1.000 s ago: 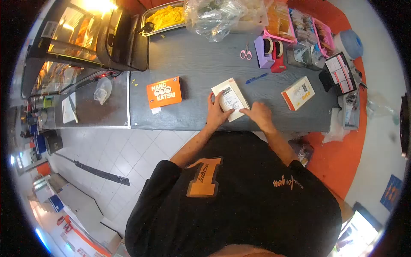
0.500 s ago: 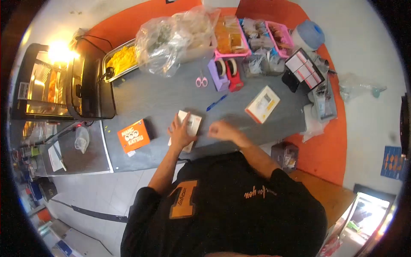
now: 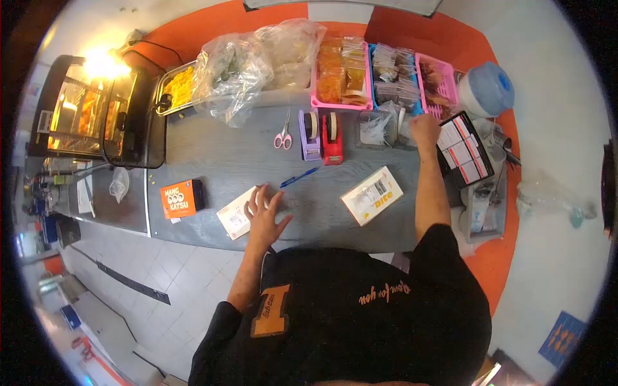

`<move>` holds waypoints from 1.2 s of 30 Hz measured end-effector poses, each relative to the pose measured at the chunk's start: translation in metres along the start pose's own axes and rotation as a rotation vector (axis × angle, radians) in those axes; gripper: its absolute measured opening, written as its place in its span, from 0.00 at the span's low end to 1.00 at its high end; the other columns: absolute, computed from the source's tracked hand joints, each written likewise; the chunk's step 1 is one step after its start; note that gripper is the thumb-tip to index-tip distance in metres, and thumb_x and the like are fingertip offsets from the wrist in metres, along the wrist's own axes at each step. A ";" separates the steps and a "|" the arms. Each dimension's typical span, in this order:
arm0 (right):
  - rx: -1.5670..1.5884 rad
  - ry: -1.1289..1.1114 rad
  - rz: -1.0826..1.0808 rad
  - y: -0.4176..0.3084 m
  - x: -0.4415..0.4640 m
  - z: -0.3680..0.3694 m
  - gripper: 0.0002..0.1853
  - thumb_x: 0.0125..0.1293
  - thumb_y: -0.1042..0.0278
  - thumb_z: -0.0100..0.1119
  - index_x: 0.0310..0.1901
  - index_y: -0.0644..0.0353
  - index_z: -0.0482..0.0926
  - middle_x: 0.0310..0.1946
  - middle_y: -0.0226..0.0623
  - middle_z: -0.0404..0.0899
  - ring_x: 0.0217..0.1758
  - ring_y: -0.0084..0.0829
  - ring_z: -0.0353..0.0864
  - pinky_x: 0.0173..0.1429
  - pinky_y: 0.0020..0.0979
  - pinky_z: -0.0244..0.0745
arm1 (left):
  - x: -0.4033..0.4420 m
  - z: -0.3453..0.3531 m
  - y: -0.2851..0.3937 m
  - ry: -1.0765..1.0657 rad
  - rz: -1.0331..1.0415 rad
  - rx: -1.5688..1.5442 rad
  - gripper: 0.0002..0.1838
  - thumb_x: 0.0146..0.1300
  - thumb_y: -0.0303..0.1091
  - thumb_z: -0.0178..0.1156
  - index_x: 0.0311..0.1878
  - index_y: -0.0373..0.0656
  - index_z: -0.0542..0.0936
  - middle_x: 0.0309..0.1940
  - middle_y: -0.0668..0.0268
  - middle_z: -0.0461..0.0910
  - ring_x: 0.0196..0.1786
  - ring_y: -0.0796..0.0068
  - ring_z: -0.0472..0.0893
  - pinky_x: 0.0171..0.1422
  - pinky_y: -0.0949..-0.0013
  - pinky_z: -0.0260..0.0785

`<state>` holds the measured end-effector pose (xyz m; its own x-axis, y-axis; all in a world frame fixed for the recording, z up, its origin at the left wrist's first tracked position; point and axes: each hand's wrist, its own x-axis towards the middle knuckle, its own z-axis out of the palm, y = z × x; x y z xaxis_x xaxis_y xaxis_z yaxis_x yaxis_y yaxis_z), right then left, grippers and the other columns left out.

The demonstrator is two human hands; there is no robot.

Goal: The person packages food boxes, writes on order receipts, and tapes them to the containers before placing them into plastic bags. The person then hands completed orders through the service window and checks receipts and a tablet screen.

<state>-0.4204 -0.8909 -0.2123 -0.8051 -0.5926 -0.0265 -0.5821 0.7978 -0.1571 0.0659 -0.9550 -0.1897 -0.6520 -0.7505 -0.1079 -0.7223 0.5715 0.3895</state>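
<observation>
Left hand: the left hand point(image 3: 261, 215) has its fingers spread wide, the grip open and closed round nothing; it lies over the right part of the pale box.
Pale box: the pale box point(image 3: 233, 217) sits flat near the table's near edge, left of the middle, set at a slant; cream-white top, a small printed label on it, reddish marks by its left corner; the hand covers its right part, and the print is too small to read.
Right hand: the right hand point(image 3: 425, 132) reaches towards the table's far right corner, between the clear tub point(image 3: 376, 130) and the black card holder point(image 3: 465, 149); its fingertips are hard to make out, so I cannot tell how far the grip is open or if it has hold of anything.
Pen and scissors: the blue pen point(image 3: 299, 177) lies beyond the left hand; the pink-handled scissors point(image 3: 282, 138) lie farther back, beside the purple tape dispenser point(image 3: 310, 136).
Yellow-lettered box: the yellow-lettered box point(image 3: 372, 196) lies slanted towards the near right corner of the table point(image 3: 322, 225); clear wrap or glare blurs part of its top.
</observation>
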 end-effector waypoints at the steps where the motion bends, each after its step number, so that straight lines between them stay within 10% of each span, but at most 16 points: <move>1: 0.004 -0.001 -0.014 0.002 -0.007 -0.004 0.11 0.55 0.64 0.58 0.35 0.60 0.84 0.43 0.44 0.82 0.46 0.47 0.79 0.49 0.46 0.74 | 0.003 0.001 0.012 0.007 -0.012 0.002 0.36 0.49 0.46 0.71 0.64 0.61 0.70 0.71 0.57 0.54 0.73 0.47 0.50 0.68 0.35 0.45; 4: 0.159 0.499 -0.290 0.004 -0.039 -0.014 0.07 0.58 0.69 0.60 0.37 0.60 0.83 0.40 0.39 0.83 0.41 0.39 0.82 0.46 0.38 0.76 | 0.015 0.004 0.043 0.029 0.123 -0.336 0.33 0.53 0.44 0.69 0.62 0.51 0.71 0.66 0.54 0.62 0.69 0.49 0.59 0.70 0.48 0.52; 8: 1.310 -0.042 -0.229 -0.035 -0.117 -0.025 0.06 0.64 0.74 0.58 0.42 0.62 0.77 0.38 0.33 0.82 0.40 0.21 0.80 0.44 0.22 0.72 | 0.047 0.034 0.088 -0.395 -0.012 -1.280 0.28 0.62 0.44 0.63 0.62 0.42 0.69 0.60 0.57 0.70 0.63 0.61 0.70 0.66 0.58 0.63; 13: 1.507 -0.498 -0.112 -0.091 -0.207 -0.043 0.09 0.61 0.80 0.59 0.43 0.65 0.74 0.36 0.37 0.81 0.39 0.26 0.81 0.42 0.26 0.77 | 0.086 0.015 0.121 -0.270 -0.316 -1.940 0.21 0.64 0.38 0.60 0.57 0.38 0.72 0.50 0.60 0.77 0.52 0.70 0.77 0.54 0.63 0.74; 19: 1.930 -0.538 0.208 -0.123 -0.248 -0.018 0.13 0.60 0.81 0.58 0.47 0.71 0.75 0.41 0.41 0.78 0.45 0.35 0.81 0.51 0.33 0.81 | 0.038 0.015 0.049 -0.370 0.052 -1.345 0.10 0.62 0.31 0.59 0.38 0.32 0.81 0.31 0.63 0.82 0.38 0.74 0.81 0.47 0.70 0.75; 21: 1.348 -0.470 -0.527 -0.154 -0.273 -0.024 0.13 0.61 0.79 0.58 0.48 0.71 0.75 0.43 0.41 0.78 0.46 0.37 0.81 0.52 0.35 0.80 | 0.018 0.009 0.027 -0.346 0.021 -1.329 0.09 0.61 0.30 0.59 0.37 0.31 0.81 0.28 0.65 0.81 0.36 0.75 0.80 0.45 0.71 0.73; 25: 0.859 -0.428 -0.681 -0.193 -0.285 -0.003 0.11 0.55 0.75 0.65 0.41 0.63 0.82 0.38 0.42 0.81 0.46 0.34 0.81 0.43 0.31 0.77 | -0.014 -0.001 -0.045 -0.184 0.123 -1.132 0.11 0.58 0.31 0.61 0.42 0.37 0.81 0.39 0.59 0.79 0.42 0.70 0.78 0.52 0.69 0.69; 27: 0.914 -0.172 -0.668 -0.217 -0.277 0.031 0.10 0.52 0.75 0.65 0.38 0.61 0.84 0.33 0.41 0.83 0.35 0.34 0.83 0.38 0.31 0.74 | -0.023 -0.004 -0.088 0.428 0.108 -0.490 0.17 0.56 0.30 0.60 0.49 0.40 0.79 0.46 0.53 0.75 0.44 0.60 0.77 0.56 0.67 0.68; 30: 0.965 -0.079 -0.611 -0.268 -0.264 0.060 0.09 0.53 0.74 0.64 0.37 0.62 0.83 0.31 0.43 0.83 0.32 0.36 0.82 0.38 0.32 0.74 | -0.041 0.011 -0.142 0.260 0.038 0.127 0.21 0.55 0.30 0.59 0.55 0.42 0.75 0.50 0.50 0.73 0.46 0.49 0.77 0.54 0.60 0.70; 36: 0.984 -0.043 -0.579 -0.355 -0.287 0.083 0.08 0.56 0.74 0.58 0.36 0.65 0.82 0.28 0.49 0.81 0.34 0.42 0.83 0.39 0.37 0.75 | -0.021 0.000 -0.152 -0.042 -0.120 -0.190 0.16 0.54 0.31 0.61 0.47 0.39 0.77 0.47 0.51 0.75 0.48 0.50 0.78 0.47 0.51 0.75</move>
<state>0.0266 -1.0137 -0.2304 -0.4296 -0.8615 0.2707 -0.5072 -0.0178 -0.8617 0.1895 -1.0258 -0.2469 -0.5757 -0.7928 -0.2001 -0.7416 0.4032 0.5362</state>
